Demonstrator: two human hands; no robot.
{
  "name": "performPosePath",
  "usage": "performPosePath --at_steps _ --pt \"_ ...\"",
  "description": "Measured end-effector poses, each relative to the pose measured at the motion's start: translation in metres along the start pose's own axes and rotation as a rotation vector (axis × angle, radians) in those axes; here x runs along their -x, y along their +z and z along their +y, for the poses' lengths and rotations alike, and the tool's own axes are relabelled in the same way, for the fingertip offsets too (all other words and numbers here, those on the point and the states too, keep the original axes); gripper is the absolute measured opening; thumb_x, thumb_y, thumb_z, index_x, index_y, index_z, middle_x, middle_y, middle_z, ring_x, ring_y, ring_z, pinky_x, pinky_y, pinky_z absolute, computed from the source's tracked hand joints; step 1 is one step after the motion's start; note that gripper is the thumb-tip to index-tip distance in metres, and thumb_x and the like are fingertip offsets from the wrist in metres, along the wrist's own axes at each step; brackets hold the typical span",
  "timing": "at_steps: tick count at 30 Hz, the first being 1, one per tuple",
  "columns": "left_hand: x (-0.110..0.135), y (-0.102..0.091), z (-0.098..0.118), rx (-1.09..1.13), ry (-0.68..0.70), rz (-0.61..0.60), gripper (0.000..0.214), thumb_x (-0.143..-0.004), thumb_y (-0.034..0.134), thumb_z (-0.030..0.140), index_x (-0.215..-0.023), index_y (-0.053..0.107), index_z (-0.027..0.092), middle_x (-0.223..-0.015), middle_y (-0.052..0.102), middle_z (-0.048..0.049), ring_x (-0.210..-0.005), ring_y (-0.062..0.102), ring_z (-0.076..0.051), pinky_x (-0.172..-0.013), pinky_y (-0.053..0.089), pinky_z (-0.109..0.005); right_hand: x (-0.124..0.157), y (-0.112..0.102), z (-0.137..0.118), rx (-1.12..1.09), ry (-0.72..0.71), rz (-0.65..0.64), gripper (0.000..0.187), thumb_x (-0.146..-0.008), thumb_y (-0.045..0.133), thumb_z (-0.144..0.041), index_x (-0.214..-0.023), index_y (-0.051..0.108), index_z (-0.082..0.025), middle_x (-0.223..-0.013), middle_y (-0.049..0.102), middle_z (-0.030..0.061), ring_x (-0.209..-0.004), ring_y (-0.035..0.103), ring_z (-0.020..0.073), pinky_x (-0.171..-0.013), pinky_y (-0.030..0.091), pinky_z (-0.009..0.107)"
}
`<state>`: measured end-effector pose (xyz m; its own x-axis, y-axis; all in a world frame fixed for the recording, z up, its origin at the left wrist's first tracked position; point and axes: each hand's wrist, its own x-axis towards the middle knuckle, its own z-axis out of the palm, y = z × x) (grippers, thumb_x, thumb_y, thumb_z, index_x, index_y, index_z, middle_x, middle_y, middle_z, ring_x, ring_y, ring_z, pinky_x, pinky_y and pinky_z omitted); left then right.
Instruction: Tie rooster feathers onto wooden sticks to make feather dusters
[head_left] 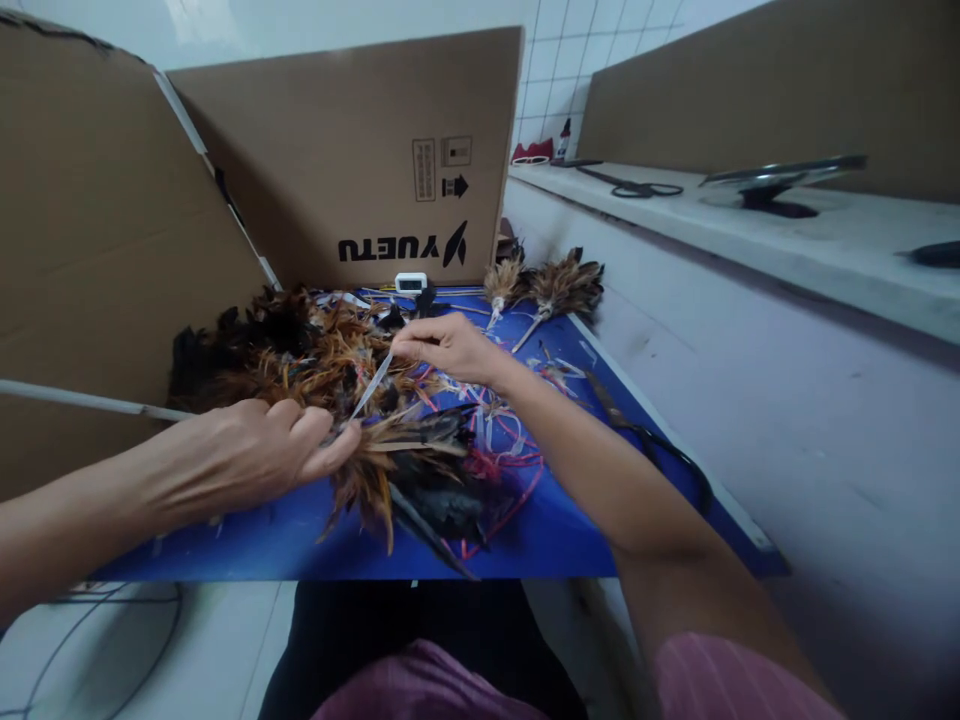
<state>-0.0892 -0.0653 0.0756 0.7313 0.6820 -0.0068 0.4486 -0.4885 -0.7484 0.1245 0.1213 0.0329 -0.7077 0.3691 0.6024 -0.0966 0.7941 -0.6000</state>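
My left hand (255,455) is closed around the base of a bunch of brown and black feathers (409,465) that fans out to the right over a blue table (300,545). My right hand (442,345) is pinched on a thin white strip (373,385) that runs taut from its fingers down to the bunch in my left hand. A loose heap of brown and black feathers (277,345) lies behind both hands. Red and white string scraps (510,440) lie under my right forearm.
Cardboard sheets (345,150) stand along the table's left and back. Two tied feather bundles (551,285) lie at the back right, a small white device (410,282) beside them. Scissors (652,440) lie near the right edge. A grey ledge (720,230) carries scissors and dark items.
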Motion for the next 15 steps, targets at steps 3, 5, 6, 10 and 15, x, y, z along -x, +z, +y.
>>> performPosePath --at_steps 3,5,6,10,15 --pt "0.01 0.002 -0.012 -0.057 0.07 0.001 0.05 -0.083 0.034 -0.003 -0.12 0.05 0.026 -0.074 0.053 -0.001 -0.057 0.043 -0.016 -0.049 0.021 -0.032 0.01 -0.004 0.01 -0.069 0.135 -0.071 0.026 -0.083 0.06 -0.036 -0.078 0.07 -0.012 -0.072 0.064 0.0006 -0.067 0.054 0.0099 -0.067 0.041 0.023" --pt "0.021 0.005 -0.027 -0.097 0.124 0.004 0.051 -0.081 0.034 -0.005 -0.118 0.052 0.025 -0.075 0.054 -0.0015 -0.059 0.045 -0.018 -0.05 0.024 -0.032 0.02 -0.014 0.019 -0.089 0.237 -0.092 0.025 -0.08 0.063 -0.036 -0.077 0.07 -0.012 -0.066 0.061 -0.0008 -0.06 0.049 0.0078 -0.059 0.037 0.022" --pt "0.027 0.007 -0.035 -0.1 0.139 0.015 0.051 -0.08 0.034 -0.005 -0.117 0.053 0.024 -0.074 0.054 -0.0013 -0.059 0.045 -0.017 -0.05 0.025 -0.032 0.026 -0.019 0.023 -0.105 0.294 -0.097 0.026 -0.079 0.064 -0.037 -0.078 0.071 -0.012 -0.062 0.058 -0.0021 -0.055 0.045 0.0067 -0.055 0.033 0.021" --pt "0.059 0.021 -0.058 0.008 0.01 -0.01 0.042 -0.083 0.038 0.001 -0.112 0.058 0.024 -0.073 0.055 -0.0012 -0.06 0.047 -0.017 -0.054 0.031 -0.03 0.047 -0.038 0.039 -0.229 0.499 -0.054 0.034 -0.076 0.066 -0.045 -0.085 0.07 -0.013 -0.051 0.044 -0.0072 -0.044 0.03 0.0046 -0.044 0.021 0.022" --pt "0.078 0.025 -0.041 0.364 -0.114 0.062 0.037 -0.087 0.035 0.009 -0.107 0.062 0.024 -0.09 0.066 -0.0049 -0.082 0.057 -0.02 -0.071 0.042 -0.034 0.051 -0.04 0.057 -0.192 0.476 0.087 0.032 -0.074 0.067 -0.042 -0.082 0.07 -0.011 -0.057 0.052 -0.0036 -0.051 0.038 0.0061 -0.049 0.028 0.022"
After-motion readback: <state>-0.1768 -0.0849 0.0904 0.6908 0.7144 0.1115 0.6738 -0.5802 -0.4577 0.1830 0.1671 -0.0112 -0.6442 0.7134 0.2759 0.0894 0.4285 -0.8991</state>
